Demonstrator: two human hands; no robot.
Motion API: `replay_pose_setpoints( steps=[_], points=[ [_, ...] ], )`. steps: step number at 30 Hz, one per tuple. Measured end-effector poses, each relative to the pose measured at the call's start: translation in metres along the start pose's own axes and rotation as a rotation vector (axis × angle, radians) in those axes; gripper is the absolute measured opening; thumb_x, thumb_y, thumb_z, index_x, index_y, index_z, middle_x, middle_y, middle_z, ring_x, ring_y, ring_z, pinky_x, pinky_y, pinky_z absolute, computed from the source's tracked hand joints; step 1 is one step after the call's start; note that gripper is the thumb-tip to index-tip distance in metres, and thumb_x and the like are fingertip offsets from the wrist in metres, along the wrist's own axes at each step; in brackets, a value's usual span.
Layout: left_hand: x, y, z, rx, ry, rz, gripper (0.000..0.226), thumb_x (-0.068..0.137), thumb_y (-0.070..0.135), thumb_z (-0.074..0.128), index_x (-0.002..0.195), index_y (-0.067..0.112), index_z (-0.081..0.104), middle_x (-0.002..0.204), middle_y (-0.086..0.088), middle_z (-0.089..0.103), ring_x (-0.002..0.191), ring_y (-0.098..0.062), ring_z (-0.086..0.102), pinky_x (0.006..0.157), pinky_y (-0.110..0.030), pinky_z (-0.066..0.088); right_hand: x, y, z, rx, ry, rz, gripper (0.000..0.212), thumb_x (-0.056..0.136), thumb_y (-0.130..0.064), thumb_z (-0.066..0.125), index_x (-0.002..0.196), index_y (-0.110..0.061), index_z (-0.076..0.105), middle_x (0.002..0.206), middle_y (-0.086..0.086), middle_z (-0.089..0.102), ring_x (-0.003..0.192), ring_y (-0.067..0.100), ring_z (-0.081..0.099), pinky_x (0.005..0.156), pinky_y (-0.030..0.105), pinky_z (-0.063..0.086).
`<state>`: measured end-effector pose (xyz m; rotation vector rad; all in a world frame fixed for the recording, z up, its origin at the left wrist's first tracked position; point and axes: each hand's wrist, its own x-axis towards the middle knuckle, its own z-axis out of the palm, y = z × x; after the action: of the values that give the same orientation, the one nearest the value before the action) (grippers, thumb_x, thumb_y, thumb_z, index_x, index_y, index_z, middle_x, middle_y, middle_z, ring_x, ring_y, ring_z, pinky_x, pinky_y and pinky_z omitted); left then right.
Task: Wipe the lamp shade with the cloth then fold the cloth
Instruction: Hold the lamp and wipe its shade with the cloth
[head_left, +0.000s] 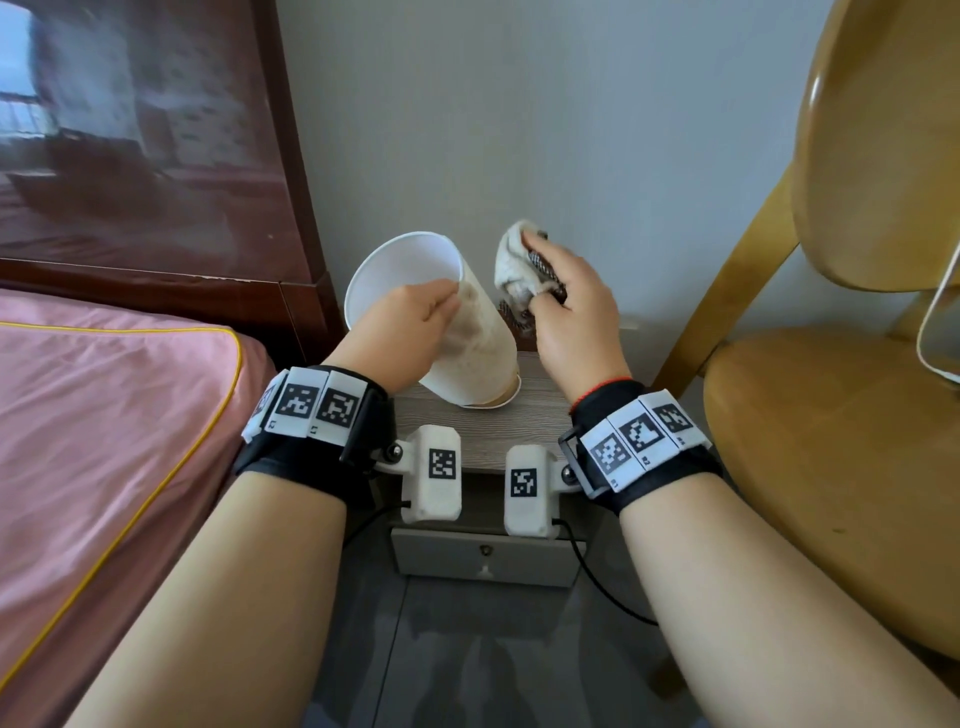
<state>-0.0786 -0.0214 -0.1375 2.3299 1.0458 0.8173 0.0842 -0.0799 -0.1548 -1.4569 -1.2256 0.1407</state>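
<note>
A cream lamp shade (480, 348) is tilted over the small bedside table (514, 431), its wide white opening facing up and left, its narrow end near the tabletop. My left hand (400, 332) grips its upper rim, fingers over the edge. The outer side shows brownish stains. My right hand (569, 317) holds a bunched white cloth with a dark pattern (514, 267) just right of the shade, a small gap between cloth and shade. Both wrists wear black bands with printed markers.
A bed with a pink cover (104, 441) lies at the left, its dark wooden headboard (156, 156) behind. A yellow wooden chair (841, 389) stands close at the right. The table has a grey drawer (485, 561) in front. A grey wall is behind.
</note>
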Motion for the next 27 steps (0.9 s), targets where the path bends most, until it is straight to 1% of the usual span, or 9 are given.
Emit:
replay_pose_setpoints(
  steps=[3,5,8,11,14,18,21,24,27],
  points=[
    [0.001,0.001,0.001,-0.019,-0.007,0.003,0.029,0.102,0.024,0.039,0.096,0.007,0.061,0.061,0.004,0.047,0.054,-0.010,0.041,0.046,-0.011,0.032,-0.004,-0.008,0.007,-0.016,-0.063,-0.145,0.061,0.081,0.010,0.043,0.135,-0.017,0.053,0.128,0.004,0.055,0.120,0.014,0.050,0.098,0.003,0.029],
    [0.001,0.001,0.001,-0.039,-0.018,-0.005,0.028,0.102,0.021,0.039,0.093,0.007,0.061,0.063,0.003,0.050,0.056,-0.011,0.043,0.049,-0.012,0.032,-0.012,-0.007,0.014,-0.054,-0.176,-0.190,0.066,0.078,0.016,0.041,0.137,-0.010,0.050,0.133,0.013,0.054,0.124,0.022,0.049,0.100,0.005,0.028],
    [0.000,-0.002,-0.002,-0.118,-0.024,-0.035,0.030,0.102,0.022,0.038,0.096,0.008,0.063,0.078,-0.005,0.062,0.069,-0.018,0.053,0.066,-0.024,0.043,-0.030,0.000,0.025,-0.059,-0.223,-0.155,0.066,0.079,0.017,0.041,0.139,-0.010,0.049,0.139,0.014,0.051,0.127,0.023,0.047,0.107,0.016,0.031],
    [-0.001,-0.007,-0.005,-0.121,0.021,-0.031,0.033,0.101,0.017,0.039,0.072,0.019,0.055,0.062,0.004,0.049,0.055,-0.009,0.041,0.049,-0.008,0.035,-0.040,0.010,0.032,-0.085,-0.224,-0.199,0.066,0.078,0.018,0.041,0.136,-0.012,0.052,0.146,0.008,0.046,0.127,0.018,0.046,0.108,0.013,0.029],
    [0.000,-0.008,-0.005,-0.091,0.041,-0.044,0.038,0.101,0.016,0.039,0.063,0.022,0.043,0.056,0.006,0.038,0.051,-0.009,0.033,0.046,-0.011,0.031,-0.044,0.020,0.032,-0.140,-0.248,-0.156,0.066,0.081,0.016,0.042,0.136,-0.021,0.053,0.149,-0.001,0.043,0.122,0.020,0.048,0.104,0.014,0.029],
    [0.000,-0.007,-0.003,-0.089,0.011,-0.063,0.030,0.102,0.024,0.037,0.095,0.010,0.063,0.061,0.005,0.043,0.056,-0.010,0.038,0.057,-0.024,0.033,-0.044,0.039,0.025,-0.376,-0.336,-0.048,0.064,0.085,0.009,0.044,0.138,-0.027,0.050,0.143,0.001,0.051,0.120,0.028,0.051,0.101,0.024,0.037],
    [0.000,-0.004,-0.001,-0.065,-0.015,-0.043,0.034,0.102,0.027,0.036,0.099,0.004,0.061,0.067,-0.004,0.049,0.062,-0.016,0.044,0.063,-0.030,0.038,-0.035,0.049,0.017,-0.544,-0.466,0.156,0.059,0.090,-0.002,0.047,0.142,-0.027,0.042,0.133,0.012,0.057,0.122,0.032,0.052,0.100,0.035,0.044],
    [0.002,-0.004,0.001,-0.058,-0.013,-0.046,0.035,0.102,0.027,0.036,0.101,0.004,0.061,0.073,-0.014,0.055,0.068,-0.022,0.048,0.068,-0.035,0.041,-0.026,0.039,0.011,-0.321,-0.347,0.322,0.053,0.090,-0.001,0.046,0.140,-0.022,0.048,0.139,0.014,0.052,0.127,0.031,0.048,0.106,0.035,0.040],
    [0.003,-0.007,0.001,-0.059,-0.018,-0.045,0.031,0.102,0.026,0.037,0.082,0.012,0.057,0.059,0.003,0.041,0.057,-0.015,0.038,0.058,-0.028,0.034,-0.018,0.018,0.008,-0.144,-0.207,0.237,0.052,0.089,0.003,0.047,0.136,-0.018,0.053,0.136,0.009,0.057,0.125,0.023,0.051,0.098,0.015,0.033]
  ],
)
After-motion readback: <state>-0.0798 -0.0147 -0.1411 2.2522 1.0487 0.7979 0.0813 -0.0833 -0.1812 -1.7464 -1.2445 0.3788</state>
